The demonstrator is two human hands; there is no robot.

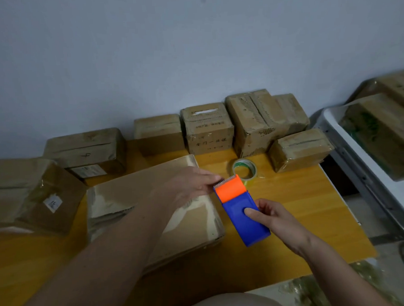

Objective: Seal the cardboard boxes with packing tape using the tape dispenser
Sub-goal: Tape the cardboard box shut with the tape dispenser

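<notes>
**Here, two hands are working a tape dispenser beside a flat cardboard box**

The right hand [273, 215] is gripping a boxy blue plastic tape dispenser [241, 210], thumb pressing its top face, fingers curling round the far side. The dispenser's orange front end is carrying a toothed cutting edge. The left hand [193, 183] is reaching to that edge, fingertips touching it; whether they are pinching tape is hard to make out. Below lies a flat cardboard box [150, 209], glossy with clear tape, sitting on a yellow wooden table [299, 201]. A roll of clear tape [244, 169] is lying just beyond the dispenser. Smaller taped boxes [206, 128] are lining the wall; their printed writing is blurring.
</notes>
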